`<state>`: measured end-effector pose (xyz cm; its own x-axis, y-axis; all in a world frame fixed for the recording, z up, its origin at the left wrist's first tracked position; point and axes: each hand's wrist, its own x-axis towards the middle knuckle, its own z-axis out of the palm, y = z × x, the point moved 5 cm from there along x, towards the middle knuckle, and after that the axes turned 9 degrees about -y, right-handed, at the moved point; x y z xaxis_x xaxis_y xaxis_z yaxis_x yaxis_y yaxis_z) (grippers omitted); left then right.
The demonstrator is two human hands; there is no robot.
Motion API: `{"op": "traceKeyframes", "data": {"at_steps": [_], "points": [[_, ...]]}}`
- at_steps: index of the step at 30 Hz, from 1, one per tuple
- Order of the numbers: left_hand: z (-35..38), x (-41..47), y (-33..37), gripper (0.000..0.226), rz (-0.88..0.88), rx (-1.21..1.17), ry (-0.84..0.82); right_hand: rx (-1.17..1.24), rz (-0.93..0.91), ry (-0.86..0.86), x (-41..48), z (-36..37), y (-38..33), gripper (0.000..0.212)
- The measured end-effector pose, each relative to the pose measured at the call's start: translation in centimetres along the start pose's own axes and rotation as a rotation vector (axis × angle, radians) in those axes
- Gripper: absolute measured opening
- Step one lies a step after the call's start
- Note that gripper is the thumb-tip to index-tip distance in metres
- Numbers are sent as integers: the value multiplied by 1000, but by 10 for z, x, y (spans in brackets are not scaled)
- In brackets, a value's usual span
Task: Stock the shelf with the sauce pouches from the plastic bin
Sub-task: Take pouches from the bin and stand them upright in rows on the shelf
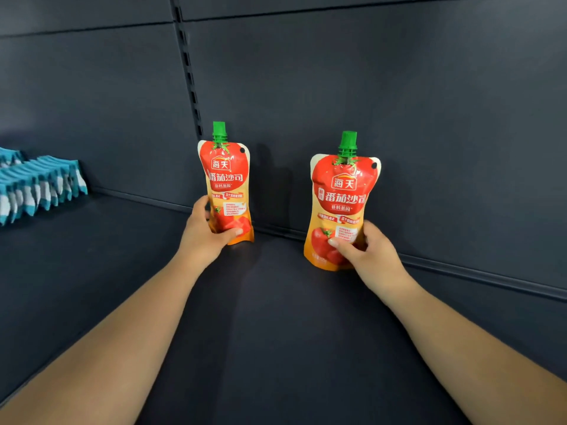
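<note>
Shop: dark slotted shelving (276,302), stocked packets (40,185).

dim even light, soft shadows behind pouches (226,185), wide-angle bending at edges

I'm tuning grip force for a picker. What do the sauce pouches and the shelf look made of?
Left pouch and right pouch: glossy flexible printed film, probably plastic laminate; creases catch light. Green caps look like ridged hard plastic. Shelf: matte dark, likely painted metal; slotted upright suggests so.

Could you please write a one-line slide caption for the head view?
Left hand and right hand each stand a red sauce pouch upright on a dark shelf.
</note>
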<state>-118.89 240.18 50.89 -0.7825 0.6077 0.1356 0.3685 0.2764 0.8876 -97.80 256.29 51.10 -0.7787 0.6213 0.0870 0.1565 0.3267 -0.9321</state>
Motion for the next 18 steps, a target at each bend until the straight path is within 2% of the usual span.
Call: {"op": "traceKeyframes", "data": {"at_steps": [4, 6, 18], "points": [[-1, 3, -2, 79, -13, 7, -12, 27, 44, -61, 4, 3, 3, 48], [-1, 4, -3, 79, -17, 11, -8, -41, 52, -88, 5, 3, 5, 56], [0, 2, 0, 79, 5, 22, 6, -119, 63, -17, 5, -1, 7, 59]]}}
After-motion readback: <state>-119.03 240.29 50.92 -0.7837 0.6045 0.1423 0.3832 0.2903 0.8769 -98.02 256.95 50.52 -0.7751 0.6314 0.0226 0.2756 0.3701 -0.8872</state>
